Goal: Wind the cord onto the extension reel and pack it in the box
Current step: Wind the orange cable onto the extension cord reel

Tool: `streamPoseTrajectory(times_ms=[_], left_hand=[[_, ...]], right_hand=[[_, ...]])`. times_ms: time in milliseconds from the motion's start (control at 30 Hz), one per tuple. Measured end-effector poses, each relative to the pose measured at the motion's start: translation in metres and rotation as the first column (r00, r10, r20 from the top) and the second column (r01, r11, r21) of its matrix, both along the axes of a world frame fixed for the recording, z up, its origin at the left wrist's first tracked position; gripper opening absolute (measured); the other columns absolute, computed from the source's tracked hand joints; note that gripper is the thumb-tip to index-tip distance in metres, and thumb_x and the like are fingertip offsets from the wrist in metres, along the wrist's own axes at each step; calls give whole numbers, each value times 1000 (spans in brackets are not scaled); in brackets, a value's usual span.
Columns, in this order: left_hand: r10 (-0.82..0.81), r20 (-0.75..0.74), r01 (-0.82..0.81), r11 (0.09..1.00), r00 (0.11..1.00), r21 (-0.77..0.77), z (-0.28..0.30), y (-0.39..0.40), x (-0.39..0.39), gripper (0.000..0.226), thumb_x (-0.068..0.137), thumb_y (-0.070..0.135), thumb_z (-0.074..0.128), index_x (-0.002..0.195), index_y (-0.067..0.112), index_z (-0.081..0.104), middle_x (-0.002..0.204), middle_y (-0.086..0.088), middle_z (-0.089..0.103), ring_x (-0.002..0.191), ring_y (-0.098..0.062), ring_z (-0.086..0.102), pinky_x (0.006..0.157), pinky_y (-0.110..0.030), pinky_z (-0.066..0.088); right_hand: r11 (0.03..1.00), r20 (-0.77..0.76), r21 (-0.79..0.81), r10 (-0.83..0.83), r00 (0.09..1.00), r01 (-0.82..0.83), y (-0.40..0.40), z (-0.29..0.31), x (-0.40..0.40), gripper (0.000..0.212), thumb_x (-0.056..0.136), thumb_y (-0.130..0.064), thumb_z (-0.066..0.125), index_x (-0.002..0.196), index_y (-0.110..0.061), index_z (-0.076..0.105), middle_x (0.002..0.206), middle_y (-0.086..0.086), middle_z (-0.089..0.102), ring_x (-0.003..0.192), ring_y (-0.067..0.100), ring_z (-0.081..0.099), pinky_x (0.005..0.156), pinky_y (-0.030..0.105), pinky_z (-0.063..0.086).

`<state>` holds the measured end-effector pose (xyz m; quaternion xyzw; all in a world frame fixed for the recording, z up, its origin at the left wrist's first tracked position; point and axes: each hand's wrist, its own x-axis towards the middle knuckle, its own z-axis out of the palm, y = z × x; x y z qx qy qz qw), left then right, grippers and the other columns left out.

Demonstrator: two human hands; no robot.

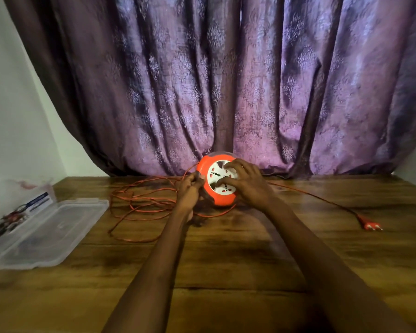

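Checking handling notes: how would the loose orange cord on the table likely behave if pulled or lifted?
The cord looks thin and lies in overlapping loops, so it is probably floppy and may tangle. Its plug lies far right on the table, so it would likely drag along.

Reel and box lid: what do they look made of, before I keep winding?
Reel: looks like hard moulded plastic, glossy orange shell with a white socket face; the smooth sheen suggests it.
Box lid: seems thin clear plastic, slightly frosted; the wood-grain table shows through it.
Cord: thin orange sheath, probably flexible plastic or rubber, since it lies in loose loops.
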<state>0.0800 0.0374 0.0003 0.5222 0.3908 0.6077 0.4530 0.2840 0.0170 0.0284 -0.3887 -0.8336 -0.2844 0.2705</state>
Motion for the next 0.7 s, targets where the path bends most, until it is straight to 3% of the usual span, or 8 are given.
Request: streamPoseTrajectory(times_ms=[167,267,400,467,533,567,633,700], left_hand=[[-47,-19,47,999,999,7,-5,-3,4,12,97,16,61,86,21,57,71,-13,54,52,-21,55,56,-33,50],[-62,32,60,997,998,57,-4,-8,21,17,96,12,62,84,22,54,64,3,58,51,-11,54,55,-32,51],[18,10,-19,989,1000,148,-7,-12,35,10,94,17,62,88,21,55,61,15,60,53,0,51,52,-25,45],[34,20,-37,983,999,179,-9,-15,38,7,92,20,63,93,20,56,67,13,59,59,-2,52,55,-24,44],[52,23,-56,980,998,190,-10,-15,38,6,97,11,61,101,12,57,69,11,61,60,-2,55,56,-22,46],[62,24,-66,979,998,193,-10,-14,38,8,97,9,60,105,8,57,71,9,62,60,-2,56,56,-22,46],[74,29,-78,976,997,203,-9,-14,36,9,96,14,61,103,9,60,77,2,62,65,-7,57,60,-25,48],[105,42,-111,974,994,197,-9,-11,31,8,95,17,62,89,20,59,80,0,60,69,-12,54,62,-30,44]], right_hand=[[986,220,154,-97,971,63,8,4,12,46,81,-37,61,125,-50,58,135,6,57,122,32,50,95,45,33],[947,29,216,-249,968,237,1,0,3,58,74,-42,73,129,-42,58,101,9,69,95,33,56,79,43,35],[846,-419,-295,-533,735,445,-5,6,-22,65,70,-72,64,122,-35,58,93,10,74,96,34,65,85,42,45],[775,-682,-629,-590,433,64,-5,18,-30,71,65,-75,67,110,-20,65,87,8,76,91,31,70,82,40,54],[718,-803,-565,-593,68,-406,-1,21,-36,66,65,-65,77,94,-6,71,67,12,74,66,28,69,57,30,52],[710,-802,-499,-596,-46,-497,3,18,-37,60,67,-59,81,89,-4,71,63,15,73,53,26,62,48,26,44],[717,-802,-468,-590,-92,-517,7,11,-39,52,70,-55,81,83,-6,71,62,16,72,38,19,47,42,22,35],[739,-828,-523,-559,48,-424,9,5,-36,47,75,-58,75,75,-11,72,59,10,72,38,16,49,46,28,42]])
